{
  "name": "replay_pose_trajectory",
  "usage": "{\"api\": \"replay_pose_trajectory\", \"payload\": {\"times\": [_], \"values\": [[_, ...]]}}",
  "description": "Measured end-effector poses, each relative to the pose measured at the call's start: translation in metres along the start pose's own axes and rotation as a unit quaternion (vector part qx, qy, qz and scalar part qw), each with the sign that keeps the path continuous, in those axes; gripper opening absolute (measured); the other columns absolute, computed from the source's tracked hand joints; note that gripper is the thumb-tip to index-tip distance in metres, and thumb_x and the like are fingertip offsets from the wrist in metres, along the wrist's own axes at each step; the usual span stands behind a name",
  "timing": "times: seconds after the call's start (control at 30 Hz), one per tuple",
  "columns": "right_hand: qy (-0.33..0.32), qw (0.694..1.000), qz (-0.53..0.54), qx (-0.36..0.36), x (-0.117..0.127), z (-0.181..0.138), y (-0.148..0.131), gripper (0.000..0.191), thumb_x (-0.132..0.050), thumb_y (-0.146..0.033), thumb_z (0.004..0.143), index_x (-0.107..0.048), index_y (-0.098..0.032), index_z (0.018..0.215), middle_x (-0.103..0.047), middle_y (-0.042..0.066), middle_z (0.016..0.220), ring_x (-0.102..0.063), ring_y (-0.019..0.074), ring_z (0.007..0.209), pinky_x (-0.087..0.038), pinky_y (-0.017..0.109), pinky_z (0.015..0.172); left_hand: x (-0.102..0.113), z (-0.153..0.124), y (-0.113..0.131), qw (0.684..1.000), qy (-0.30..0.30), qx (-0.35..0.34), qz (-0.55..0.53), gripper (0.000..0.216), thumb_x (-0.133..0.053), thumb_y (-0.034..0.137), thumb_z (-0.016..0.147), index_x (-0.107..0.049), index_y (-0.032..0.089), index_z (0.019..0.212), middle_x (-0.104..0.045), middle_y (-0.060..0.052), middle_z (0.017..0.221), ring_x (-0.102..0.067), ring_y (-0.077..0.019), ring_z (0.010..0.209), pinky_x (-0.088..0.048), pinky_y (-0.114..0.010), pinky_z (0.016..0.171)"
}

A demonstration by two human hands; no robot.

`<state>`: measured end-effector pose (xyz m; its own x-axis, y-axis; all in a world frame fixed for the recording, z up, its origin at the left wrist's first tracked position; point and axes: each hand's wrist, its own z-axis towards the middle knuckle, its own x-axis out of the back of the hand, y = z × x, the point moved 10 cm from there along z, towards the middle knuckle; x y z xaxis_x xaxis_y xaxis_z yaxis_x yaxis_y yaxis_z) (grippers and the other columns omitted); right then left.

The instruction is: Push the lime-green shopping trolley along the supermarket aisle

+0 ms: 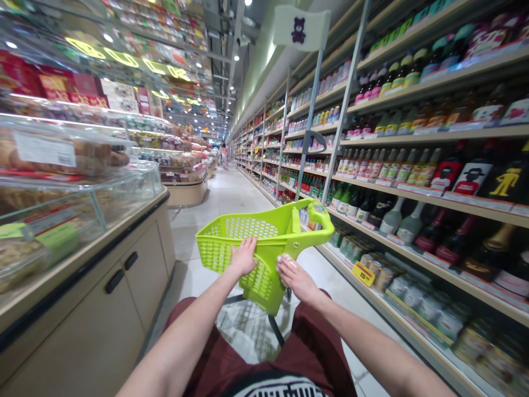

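A lime-green shopping cart (270,284) with perforated sides stands between my knees, its handle at the upper right. My left hand (245,258) rests on the near side of the basket, fingers apart and fingertips up at the rim. On the solid panel below the handle, my right hand (294,277) presses a small white wipe (282,258) under its fingertips. Most of that wipe is hidden by the fingers. A pole (308,116) rises from the cart to a white flag (302,28) with a dark bear on it.
Shelves of bottles (417,132) and cans line the right side, with a yellow price tag (363,273) low down. At left stands a wooden counter (95,309) with clear food cases. The tiled aisle (223,190) runs ahead to a distant person (223,154).
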<state>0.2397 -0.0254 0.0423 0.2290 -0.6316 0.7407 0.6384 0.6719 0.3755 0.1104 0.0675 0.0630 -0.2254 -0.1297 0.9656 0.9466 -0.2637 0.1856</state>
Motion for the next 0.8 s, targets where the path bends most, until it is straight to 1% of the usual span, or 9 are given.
{"api": "replay_pose_trajectory", "payload": {"times": [0.07, 0.1, 0.27, 0.33, 0.43, 0.57, 0.63, 0.7, 0.8], "values": [[-0.022, 0.999, 0.017, 0.024, -0.014, -0.004, -0.014, 0.027, -0.041, -0.019, 0.086, -0.057, -0.016, 0.107, -0.054, 0.007, 0.118, -0.032, 0.0173, 0.123, -0.036, 0.039, 0.098, 0.001, 0.000, 0.000, 1.000, 0.002, -0.001, -0.003, 0.072, -0.048, 0.029, 0.070, -0.016, 0.021, 0.134, -0.012, -0.008, 0.143, -0.012, -0.0248, 0.130, -0.015, -0.056, 0.099], [-0.023, 0.999, 0.020, 0.023, -0.013, -0.001, -0.015, 0.027, -0.041, -0.019, 0.086, -0.057, -0.017, 0.107, -0.054, 0.007, 0.118, -0.031, 0.0177, 0.124, -0.036, 0.039, 0.098, 0.002, -0.001, 0.001, 1.000, 0.003, -0.003, -0.006, 0.072, -0.048, 0.029, 0.070, -0.016, 0.020, 0.134, -0.012, -0.008, 0.143, -0.012, -0.0247, 0.130, -0.015, -0.056, 0.099], [0.056, 0.996, -0.016, -0.067, 0.038, 0.038, 0.021, 0.031, -0.038, -0.015, 0.086, -0.054, -0.018, 0.112, -0.043, 0.007, 0.129, -0.018, 0.0215, 0.129, -0.029, 0.047, 0.101, 0.002, -0.001, 0.000, 1.000, 0.003, 0.004, -0.027, 0.070, -0.047, 0.027, 0.071, -0.017, 0.020, 0.134, -0.014, -0.008, 0.143, -0.012, -0.0252, 0.130, -0.017, -0.056, 0.099], [0.068, 0.994, -0.024, -0.084, 0.045, 0.049, 0.031, 0.031, -0.038, -0.015, 0.086, -0.054, -0.017, 0.112, -0.043, 0.008, 0.129, -0.018, 0.0221, 0.129, -0.029, 0.047, 0.101, 0.001, -0.001, 0.000, 0.999, 0.002, 0.003, -0.034, 0.068, -0.046, 0.026, 0.071, -0.018, 0.021, 0.134, -0.015, -0.008, 0.143, -0.013, -0.0251, 0.130, -0.017, -0.055, 0.099], [0.045, 0.997, -0.018, -0.067, 0.022, 0.048, 0.025, 0.031, -0.039, -0.014, 0.086, -0.053, -0.016, 0.113, -0.045, 0.008, 0.127, -0.021, 0.0214, 0.128, -0.030, 0.046, 0.101, -0.002, 0.000, 0.001, 0.999, 0.005, -0.003, -0.042, 0.068, -0.045, 0.024, 0.071, -0.018, 0.022, 0.134, -0.017, -0.007, 0.143, -0.013, -0.0248, 0.130, -0.017, -0.054, 0.099], [-0.019, 1.000, 0.010, -0.012, -0.030, 0.029, -0.004, 0.029, -0.040, -0.015, 0.085, -0.055, -0.015, 0.110, -0.052, 0.009, 0.120, -0.031, 0.0193, 0.124, -0.033, 0.042, 0.101, -0.003, 0.001, 0.005, 0.999, 0.017, -0.006, -0.048, 0.068, -0.046, 0.025, 0.070, -0.020, 0.023, 0.133, -0.018, -0.006, 0.142, -0.014, -0.0256, 0.129, -0.019, -0.054, 0.099], [-0.038, 0.999, 0.024, 0.009, -0.042, 0.021, -0.014, 0.027, -0.041, -0.017, 0.085, -0.057, -0.015, 0.107, -0.056, 0.008, 0.115, -0.034, 0.0186, 0.122, -0.036, 0.039, 0.099, -0.003, 0.001, 0.009, 0.998, 0.019, -0.012, -0.051, 0.068, -0.045, 0.024, 0.070, -0.021, 0.022, 0.133, -0.019, -0.006, 0.142, -0.016, -0.0259, 0.128, -0.021, -0.054, 0.098], [-0.032, 0.999, 0.029, 0.004, -0.036, 0.020, -0.011, 0.028, -0.041, -0.018, 0.085, -0.057, -0.016, 0.108, -0.055, 0.008, 0.117, -0.032, 0.0188, 0.123, -0.036, 0.039, 0.098, -0.002, 0.000, 0.013, 0.998, 0.023, -0.022, -0.054, 0.067, -0.045, 0.023, 0.069, -0.022, 0.022, 0.132, -0.021, -0.005, 0.141, -0.017, -0.0254, 0.128, -0.022, -0.052, 0.099], [0.016, 0.999, 0.019, -0.044, -0.004, 0.030, 0.011, 0.030, -0.040, -0.017, 0.086, -0.054, -0.018, 0.112, -0.045, 0.007, 0.127, -0.021, 0.0205, 0.128, -0.033, 0.044, 0.099, -0.001, 0.000, 0.015, 0.997, 0.034, -0.037, -0.061, 0.064, -0.044, 0.024, 0.071, -0.025, 0.023, 0.131, -0.024, -0.004, 0.140, -0.019, -0.0232, 0.127, -0.022, -0.047, 0.100]]}}
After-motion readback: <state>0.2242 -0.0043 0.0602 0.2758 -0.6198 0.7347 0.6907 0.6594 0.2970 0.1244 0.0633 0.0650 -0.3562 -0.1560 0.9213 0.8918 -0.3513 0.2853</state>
